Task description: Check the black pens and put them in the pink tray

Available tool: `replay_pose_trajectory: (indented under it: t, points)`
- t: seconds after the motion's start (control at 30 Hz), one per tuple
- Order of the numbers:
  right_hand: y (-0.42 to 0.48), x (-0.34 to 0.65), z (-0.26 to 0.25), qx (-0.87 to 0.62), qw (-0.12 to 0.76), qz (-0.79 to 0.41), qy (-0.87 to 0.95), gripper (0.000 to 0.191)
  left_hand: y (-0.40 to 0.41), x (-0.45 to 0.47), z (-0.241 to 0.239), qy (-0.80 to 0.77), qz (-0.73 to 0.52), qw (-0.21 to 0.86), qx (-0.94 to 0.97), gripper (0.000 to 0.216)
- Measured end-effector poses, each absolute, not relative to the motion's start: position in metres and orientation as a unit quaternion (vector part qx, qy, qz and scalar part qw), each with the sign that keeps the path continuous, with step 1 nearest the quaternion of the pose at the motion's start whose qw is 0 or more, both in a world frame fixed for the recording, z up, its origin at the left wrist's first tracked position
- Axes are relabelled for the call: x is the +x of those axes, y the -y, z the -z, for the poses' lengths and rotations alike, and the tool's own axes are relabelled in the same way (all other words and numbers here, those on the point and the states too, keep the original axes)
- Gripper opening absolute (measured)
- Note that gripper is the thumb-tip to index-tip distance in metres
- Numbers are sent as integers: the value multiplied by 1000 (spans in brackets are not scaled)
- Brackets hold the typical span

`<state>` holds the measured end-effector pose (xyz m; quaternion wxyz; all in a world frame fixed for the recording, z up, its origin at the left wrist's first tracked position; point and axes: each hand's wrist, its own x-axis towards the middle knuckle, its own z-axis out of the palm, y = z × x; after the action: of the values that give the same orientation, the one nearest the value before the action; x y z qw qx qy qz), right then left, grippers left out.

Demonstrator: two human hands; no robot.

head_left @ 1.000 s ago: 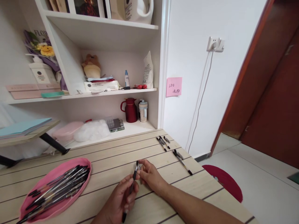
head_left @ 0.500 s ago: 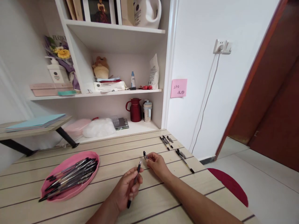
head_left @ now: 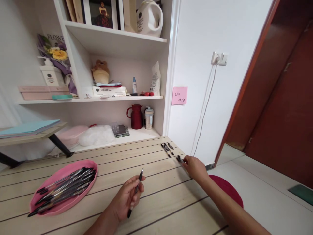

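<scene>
My left hand (head_left: 130, 195) grips a dark pen (head_left: 137, 187). The pen is uncapped, its bare silver tip pointing up and away from me. At the right side of the table, my right hand (head_left: 195, 168) has its fingers closed at a dark pen cap (head_left: 180, 159), low over the tabletop. My hand covers most of what lies under it there. Just beyond it rests a small group of pens and caps (head_left: 167, 150). A pink tray (head_left: 91, 163) on my left holds many dark and clear pens in a heap.
A small raised stand (head_left: 57, 129) with blue paper is at the left edge. Behind the table, white shelves (head_left: 117, 34) carry a red jug (head_left: 136, 117), a tumbler (head_left: 149, 118) and a plastic bag (head_left: 96, 135). A red round stool (head_left: 228, 189) stands beyond the right edge.
My right hand has moved right with the pen cap, from beside my left hand to the pens at the table's right side. My left hand still holds its pen. The view has shifted right.
</scene>
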<state>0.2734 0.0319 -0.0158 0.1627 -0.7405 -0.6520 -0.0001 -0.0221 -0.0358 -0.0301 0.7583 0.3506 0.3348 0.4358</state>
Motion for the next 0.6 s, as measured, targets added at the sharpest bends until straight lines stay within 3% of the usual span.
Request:
replay_pose_trajectory:
  t: [0.2,0.6]
  points:
    - [-30,258,32,-736,89,36,670,17,37,-21,29,-333,-432,758,357,23]
    - [-34,258,45,-710,77,62,697,22,40,-20,31,-342,-437,745,371,23]
